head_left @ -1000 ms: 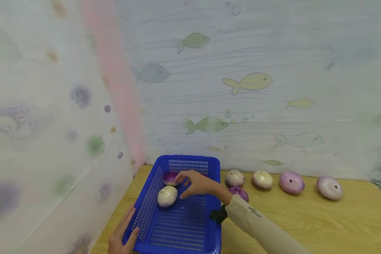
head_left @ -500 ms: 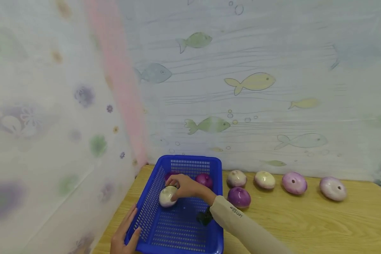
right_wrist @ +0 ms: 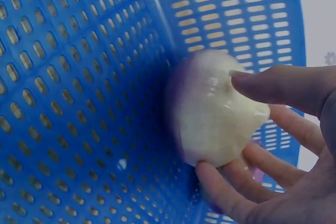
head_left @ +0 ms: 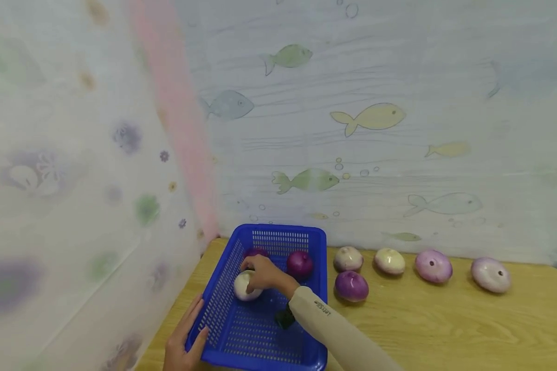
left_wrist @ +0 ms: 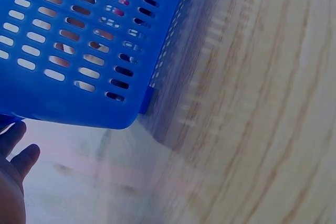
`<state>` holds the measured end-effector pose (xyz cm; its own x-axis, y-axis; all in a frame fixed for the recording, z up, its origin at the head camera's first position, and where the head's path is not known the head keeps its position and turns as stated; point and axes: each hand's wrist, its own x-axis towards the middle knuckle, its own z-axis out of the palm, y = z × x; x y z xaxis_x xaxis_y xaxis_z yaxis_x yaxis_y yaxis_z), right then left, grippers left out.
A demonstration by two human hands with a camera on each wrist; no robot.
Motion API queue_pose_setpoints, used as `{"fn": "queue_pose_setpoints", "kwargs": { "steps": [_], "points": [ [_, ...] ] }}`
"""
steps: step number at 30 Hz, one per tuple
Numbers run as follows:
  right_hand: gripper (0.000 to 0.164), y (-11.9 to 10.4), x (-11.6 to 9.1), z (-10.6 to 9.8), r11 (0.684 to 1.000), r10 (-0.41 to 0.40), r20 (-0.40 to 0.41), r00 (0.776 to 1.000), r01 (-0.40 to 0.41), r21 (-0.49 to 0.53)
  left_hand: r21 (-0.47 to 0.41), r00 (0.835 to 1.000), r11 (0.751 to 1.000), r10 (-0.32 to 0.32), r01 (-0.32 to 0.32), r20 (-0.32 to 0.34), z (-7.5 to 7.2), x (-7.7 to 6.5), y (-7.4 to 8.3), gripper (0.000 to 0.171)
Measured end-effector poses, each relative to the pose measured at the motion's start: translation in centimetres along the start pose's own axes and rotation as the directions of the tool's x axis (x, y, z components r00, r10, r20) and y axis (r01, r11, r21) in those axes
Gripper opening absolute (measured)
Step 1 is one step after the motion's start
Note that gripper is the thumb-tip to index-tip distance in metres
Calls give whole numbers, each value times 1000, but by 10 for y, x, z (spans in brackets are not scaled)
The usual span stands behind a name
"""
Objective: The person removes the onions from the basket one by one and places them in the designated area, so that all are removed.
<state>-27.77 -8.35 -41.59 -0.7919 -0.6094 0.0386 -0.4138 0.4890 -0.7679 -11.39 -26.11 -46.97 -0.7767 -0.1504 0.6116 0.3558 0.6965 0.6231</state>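
A white onion with a purple tinge [head_left: 244, 286] lies in the blue plastic basket [head_left: 322, 309], near its left wall. My right hand [head_left: 265, 274] reaches into the basket and grips this onion. In the right wrist view the thumb presses the top of the onion [right_wrist: 215, 114] and the fingers curl round its other side. My left hand [head_left: 184, 337] holds the basket's left rim near the front corner, fingers outside and thumb over the edge. Two purple onions sit at the back of the basket, one at right [head_left: 299, 264] and one at left [head_left: 256, 253], partly hidden by my hand.
On the wooden table [head_left: 422, 330], right of the basket, a dark purple onion [head_left: 351, 286] lies before a back row: a whitish onion [head_left: 348, 259], a cream onion [head_left: 389, 261], a pink onion [head_left: 433, 266] and a pale onion [head_left: 490, 274]. A fish-patterned wall covering [head_left: 371, 154] stands behind.
My right hand has moved down and left from above the basket's middle onto the white onion and taken hold of it. The left hand stays at the rim.
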Motion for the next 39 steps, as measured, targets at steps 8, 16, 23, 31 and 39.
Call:
{"fn": "queue_pose_setpoints", "kwargs": {
  "steps": [8, 16, 23, 31, 39],
  "points": [
    [41, 8, -1, 7, 1000, 28, 20, 999, -28, 8, -3, 1000, 1000, -5, 5, 0, 4, 0, 0, 53],
    [42, 14, -1, 13, 999, 22, 53, 998, -24, 35, -38, 1000, 999, 7, -7, 3, 2, -3, 1, 53],
    [53, 13, -4, 14, 999, -13, 57, 998, 15, -37, -31, 1000, 999, 30, -29, 7, 4, -1, 2, 53],
    [58, 12, -4, 12, 995, -59, 59, 997, 63, -72, -4, 1000, 1000, 2, -2, 5, 5, 1, 8, 51],
    [60, 2, -2, 10, 990, -126, 78, 989, 131, -51, -13, 999, 999, -50, 50, -6, 2, 1, 7, 50]
  ]
}}
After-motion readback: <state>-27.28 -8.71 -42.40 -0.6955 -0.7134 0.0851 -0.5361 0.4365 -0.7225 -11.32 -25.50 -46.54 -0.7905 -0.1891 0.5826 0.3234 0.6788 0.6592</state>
